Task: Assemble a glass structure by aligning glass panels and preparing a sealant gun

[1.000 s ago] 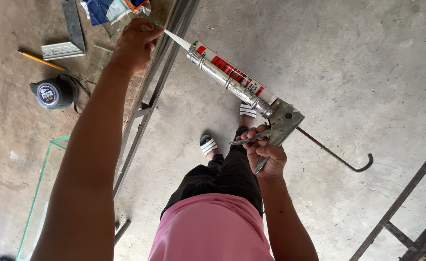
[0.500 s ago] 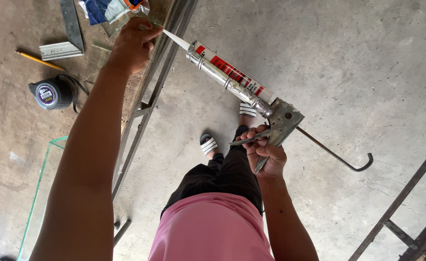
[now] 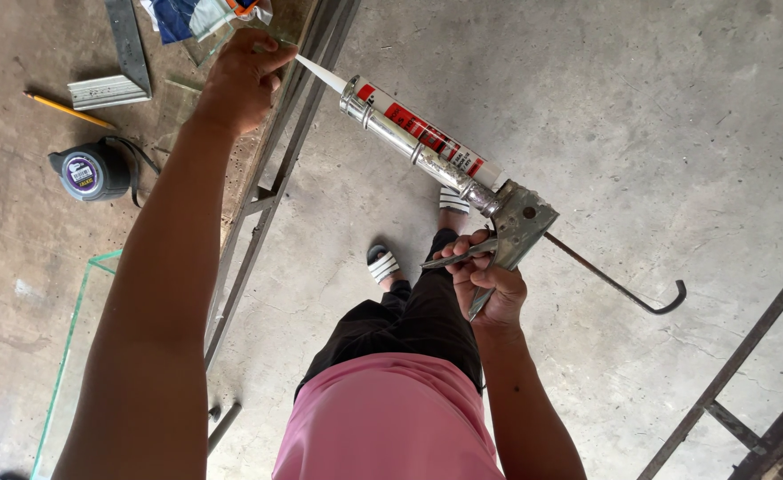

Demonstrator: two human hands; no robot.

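Place: a workshop or building-site work area, apparently for glass and metal-frame work.
Floor: bare grey concrete floor (image 3: pixel 658 116), stained and scuffed.
Work surface: a rough, dusty tabletop (image 3: pixel 18 240) on a thin metal frame (image 3: pixel 271 191).
Materials: glass panes (image 3: pixel 76 329) with greenish edges lying flat; a short aluminium profile offcut (image 3: pixel 107 91).
Tools about: a tape measure (image 3: pixel 89 172), a yellow pencil (image 3: pixel 67 110), a metal square (image 3: pixel 129 40), and a caulking gun (image 3: pixel 462 173) with a sealant cartridge.
More metalwork: dark steel bars (image 3: pixel 738 364) at the lower right.
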